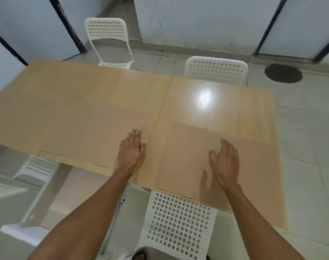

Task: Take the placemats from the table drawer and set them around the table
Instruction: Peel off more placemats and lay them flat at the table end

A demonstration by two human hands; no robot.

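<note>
Two thin tan placemats lie flat along the near edge of the light wooden table (122, 91). My left hand (131, 150) rests palm down on the right end of the left placemat (81, 136). My right hand (224, 161) lies flat with fingers spread on the right placemat (253, 166), which reaches the table's near right corner. Both hands hold nothing. No drawer shows in this view.
A white perforated chair (178, 224) stands just under the near edge, between my arms. Another white chair (38, 167) sits at the near left, and two more white chairs (216, 71) stand on the far side. Tiled floor with a round drain cover (283, 73) lies to the right.
</note>
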